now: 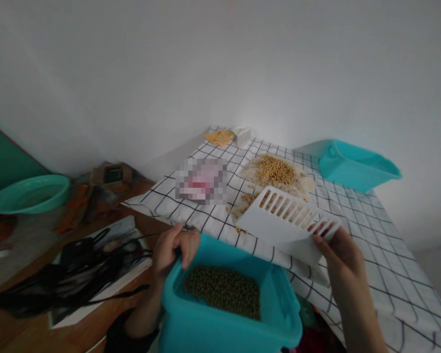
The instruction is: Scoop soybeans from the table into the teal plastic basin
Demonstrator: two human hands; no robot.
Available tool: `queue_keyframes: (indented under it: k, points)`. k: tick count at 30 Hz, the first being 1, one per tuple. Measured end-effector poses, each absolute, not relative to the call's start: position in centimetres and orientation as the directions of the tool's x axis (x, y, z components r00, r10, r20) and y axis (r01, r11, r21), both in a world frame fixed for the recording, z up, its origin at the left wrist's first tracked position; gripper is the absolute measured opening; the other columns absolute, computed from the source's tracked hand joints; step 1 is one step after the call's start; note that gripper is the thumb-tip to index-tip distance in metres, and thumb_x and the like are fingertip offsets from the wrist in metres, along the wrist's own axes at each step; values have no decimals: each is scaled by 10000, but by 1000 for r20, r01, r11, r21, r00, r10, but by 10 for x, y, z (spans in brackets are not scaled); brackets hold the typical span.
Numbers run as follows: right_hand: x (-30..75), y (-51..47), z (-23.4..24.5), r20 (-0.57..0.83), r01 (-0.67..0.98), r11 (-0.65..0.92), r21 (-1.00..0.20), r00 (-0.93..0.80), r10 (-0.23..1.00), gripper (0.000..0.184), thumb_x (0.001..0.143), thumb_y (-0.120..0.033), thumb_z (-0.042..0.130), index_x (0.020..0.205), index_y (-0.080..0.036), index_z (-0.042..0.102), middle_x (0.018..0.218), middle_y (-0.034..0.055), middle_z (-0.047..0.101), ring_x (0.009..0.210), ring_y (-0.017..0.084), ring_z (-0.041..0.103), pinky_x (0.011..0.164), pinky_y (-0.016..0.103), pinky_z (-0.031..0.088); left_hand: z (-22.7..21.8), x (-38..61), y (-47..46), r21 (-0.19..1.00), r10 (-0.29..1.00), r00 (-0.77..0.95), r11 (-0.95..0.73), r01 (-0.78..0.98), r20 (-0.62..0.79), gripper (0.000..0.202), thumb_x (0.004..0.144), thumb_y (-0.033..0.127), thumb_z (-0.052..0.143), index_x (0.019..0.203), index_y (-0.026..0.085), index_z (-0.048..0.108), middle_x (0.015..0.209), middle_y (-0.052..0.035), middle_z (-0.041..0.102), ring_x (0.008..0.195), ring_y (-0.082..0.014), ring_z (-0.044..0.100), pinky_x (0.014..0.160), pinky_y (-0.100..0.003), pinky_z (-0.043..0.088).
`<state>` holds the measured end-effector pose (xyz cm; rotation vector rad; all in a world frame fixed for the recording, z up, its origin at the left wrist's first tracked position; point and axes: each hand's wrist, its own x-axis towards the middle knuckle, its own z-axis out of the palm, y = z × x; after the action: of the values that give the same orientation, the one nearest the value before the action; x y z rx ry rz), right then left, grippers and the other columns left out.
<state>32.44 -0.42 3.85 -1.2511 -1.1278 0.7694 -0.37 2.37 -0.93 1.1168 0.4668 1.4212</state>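
Observation:
My left hand [175,247] is closed over the left back rim of a teal plastic bin [220,328]. Inside that bin lies a layer of small, round, greenish-brown beans or pellets [224,289]. A white slotted plastic basket [279,223] is tilted at the table's front edge, and my right hand [340,247] grips its right end, fingers at the slots. Just behind the basket, a pile of yellow soybeans [274,169] is spread on the cloth with pale, powdery grains [305,181] around it. Some soybeans lie partly hidden by the basket.
A checked cloth [382,230] covers the table. Another teal bin [353,169] stands at its right back. A blurred pink item [204,179] and a yellow item [220,137] lie left. Black cables [84,255] and a green basin [29,193] are farther left.

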Motion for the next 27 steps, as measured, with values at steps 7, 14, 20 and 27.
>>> queue_keyframes:
  k: [7,14,20,27]
  points:
    - [313,-12,49,194,106,171,-980,278,941,233,824,-326,764,1040,-243,738,1055,72,772,979,263,705,872,355,526,-10,-6,26,836,926,182,-197,-512,330,660,1022,310,359,424,207,619,369,-34,534,428,-156,453,630,-377,361]
    - [316,-9,53,253,172,203,-964,357,899,208,848,-338,738,1031,-238,726,1021,65,764,953,256,692,822,339,517,-6,4,21,830,947,107,-207,-517,303,706,1035,340,333,383,210,568,328,-17,453,388,-135,392,572,-361,332]
    - [298,-6,48,237,208,175,-962,326,915,232,847,-347,723,1046,-231,695,1072,76,746,980,277,685,803,363,530,-5,-1,20,850,940,126,-224,-477,318,682,1026,337,354,387,205,550,352,-21,479,396,-140,411,556,-349,343]
    - [325,7,45,350,251,258,-933,462,815,272,802,-382,752,1010,-217,694,1024,62,741,974,267,671,871,396,492,-10,-7,25,850,944,177,-157,-503,279,689,1029,373,362,408,205,609,363,-23,521,396,-134,440,619,-342,388]
